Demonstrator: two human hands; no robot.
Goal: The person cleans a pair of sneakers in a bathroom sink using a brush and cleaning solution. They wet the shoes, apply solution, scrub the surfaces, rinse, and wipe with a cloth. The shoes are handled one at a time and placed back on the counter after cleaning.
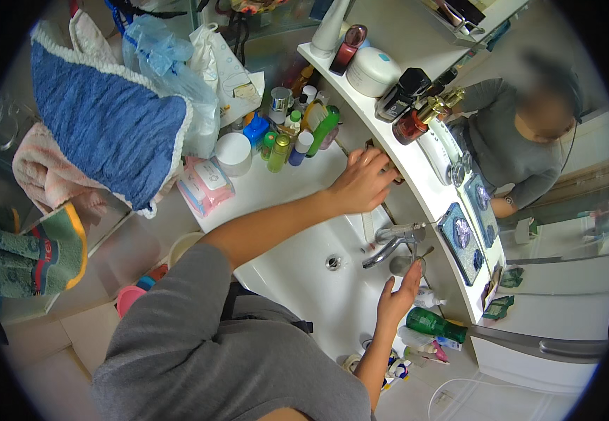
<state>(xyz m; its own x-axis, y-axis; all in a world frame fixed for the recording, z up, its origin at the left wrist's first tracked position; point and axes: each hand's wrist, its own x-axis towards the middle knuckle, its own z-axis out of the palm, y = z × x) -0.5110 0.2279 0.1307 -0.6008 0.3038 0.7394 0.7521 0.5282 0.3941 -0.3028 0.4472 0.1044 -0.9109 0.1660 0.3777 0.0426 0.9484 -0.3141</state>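
Note:
My left hand reaches across the white washbasin to the wall under the curved shelf. Its fingers are bent at a small brown object, mostly hidden by the hand and shelf; a firm grip cannot be made out. My right hand is on the basin's right side with thumb and fingers apart. Its fingertips come close to a round metallic cup and a thin metal piece above it; whether they touch is unclear. Between the hands stands the chrome faucet, its spout over the basin near the drain.
The white shelf overhangs the wall, with bottles, a cream jar and a phone. Small bottles and a wipes pack crowd the left counter. A green bottle lies at right. A mirror reflects a person.

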